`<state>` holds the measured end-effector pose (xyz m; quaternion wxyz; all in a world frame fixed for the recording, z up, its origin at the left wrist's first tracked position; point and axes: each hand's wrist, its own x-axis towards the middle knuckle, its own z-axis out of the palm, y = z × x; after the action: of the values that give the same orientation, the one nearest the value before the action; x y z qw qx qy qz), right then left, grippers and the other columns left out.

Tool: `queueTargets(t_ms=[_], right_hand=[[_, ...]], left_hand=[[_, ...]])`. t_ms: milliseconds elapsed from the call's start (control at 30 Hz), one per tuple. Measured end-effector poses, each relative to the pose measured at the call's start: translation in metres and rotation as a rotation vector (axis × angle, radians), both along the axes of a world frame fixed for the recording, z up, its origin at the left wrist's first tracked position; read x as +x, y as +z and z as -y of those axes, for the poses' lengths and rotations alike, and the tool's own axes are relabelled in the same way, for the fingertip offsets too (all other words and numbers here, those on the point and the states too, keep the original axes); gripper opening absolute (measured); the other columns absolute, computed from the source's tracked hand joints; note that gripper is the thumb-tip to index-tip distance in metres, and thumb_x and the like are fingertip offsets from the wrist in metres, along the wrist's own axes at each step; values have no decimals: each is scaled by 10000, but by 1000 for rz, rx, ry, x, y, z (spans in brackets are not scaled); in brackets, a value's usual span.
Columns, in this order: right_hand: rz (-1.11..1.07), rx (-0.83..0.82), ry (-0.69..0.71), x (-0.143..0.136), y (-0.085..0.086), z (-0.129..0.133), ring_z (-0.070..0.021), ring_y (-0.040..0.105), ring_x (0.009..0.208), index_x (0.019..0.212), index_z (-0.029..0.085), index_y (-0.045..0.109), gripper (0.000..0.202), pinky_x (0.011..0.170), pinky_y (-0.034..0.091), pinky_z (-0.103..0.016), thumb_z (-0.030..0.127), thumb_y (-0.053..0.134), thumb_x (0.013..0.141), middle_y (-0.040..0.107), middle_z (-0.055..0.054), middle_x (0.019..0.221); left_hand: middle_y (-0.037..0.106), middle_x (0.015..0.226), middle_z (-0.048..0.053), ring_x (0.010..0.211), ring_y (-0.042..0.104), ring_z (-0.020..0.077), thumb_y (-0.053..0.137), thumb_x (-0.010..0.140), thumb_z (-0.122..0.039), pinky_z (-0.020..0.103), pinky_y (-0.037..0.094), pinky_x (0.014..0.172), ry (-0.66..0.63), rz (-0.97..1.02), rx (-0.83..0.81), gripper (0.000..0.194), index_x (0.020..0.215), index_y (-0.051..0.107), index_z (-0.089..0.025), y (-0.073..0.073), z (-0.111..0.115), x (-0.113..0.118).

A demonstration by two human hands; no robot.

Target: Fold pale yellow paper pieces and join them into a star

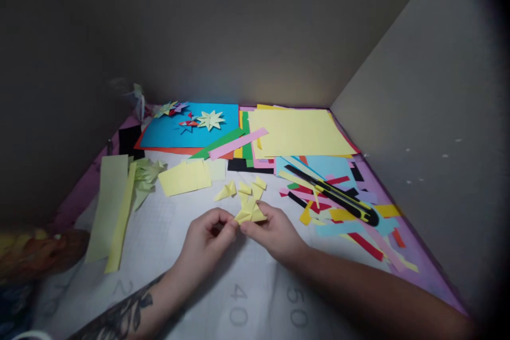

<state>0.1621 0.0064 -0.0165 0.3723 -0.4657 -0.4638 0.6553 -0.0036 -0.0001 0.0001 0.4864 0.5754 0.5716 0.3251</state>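
Observation:
Between my two hands, low over the white mat, is a folded yellow paper piece (249, 210) with pointed flaps. My left hand (211, 231) pinches its lower left tip between thumb and fingers. On the right side, my right hand (274, 231) grips it with the thumb in front and fingers partly hidden behind. Just beyond lie several small folded yellow paper units (227, 190), close to the held piece. Flat yellow paper rectangles (185, 176) rest farther back to the left.
A black and yellow utility knife (338, 197) lies across coloured paper strips (366, 244) at right. Yellow sheets (298, 133) and a blue sheet (171, 130) with folded paper stars (211, 120) sit at the back by the wall. Long pale strips (107, 207) lie at left.

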Motion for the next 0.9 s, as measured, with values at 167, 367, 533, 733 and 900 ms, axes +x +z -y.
queueTargets(t_ms=[167,367,533,733,900], right_hand=[[199,33,-18,0,5,0,-130,485,624,657,181,530,151,553,393,-227,260,654,691,526,18,634],[267,100,-33,8,9,-8,-117,463,616,577,174,529,186,545,364,-226,269,651,680,501,20,640],[74,75,-238,14,4,-13,-91,412,536,607,176,519,215,499,330,-218,320,644,708,480,37,588],[4,5,-75,7,0,-7,-71,394,494,758,185,536,176,446,293,-194,308,653,712,476,52,607],[122,-22,-21,1,-7,1,-66,337,468,632,193,443,250,422,244,-189,317,632,738,392,74,520]], left_hand=[[594,642,2,588,506,118,555,783,-302,205,400,537,-81,-17,-25,180,696,600,-151,1,2,3],[554,599,-12,555,472,104,574,758,-307,193,369,508,-75,8,-65,188,660,583,-147,3,-1,0],[523,562,-29,510,439,93,592,738,-314,181,328,465,1,35,-106,186,650,568,-153,4,-6,-4],[551,593,-18,551,469,100,587,756,-286,190,364,505,-51,22,-86,172,653,579,-148,0,-4,-3],[566,619,-15,560,488,103,590,766,-317,193,385,516,-48,89,-76,168,721,595,-155,2,-2,0]])
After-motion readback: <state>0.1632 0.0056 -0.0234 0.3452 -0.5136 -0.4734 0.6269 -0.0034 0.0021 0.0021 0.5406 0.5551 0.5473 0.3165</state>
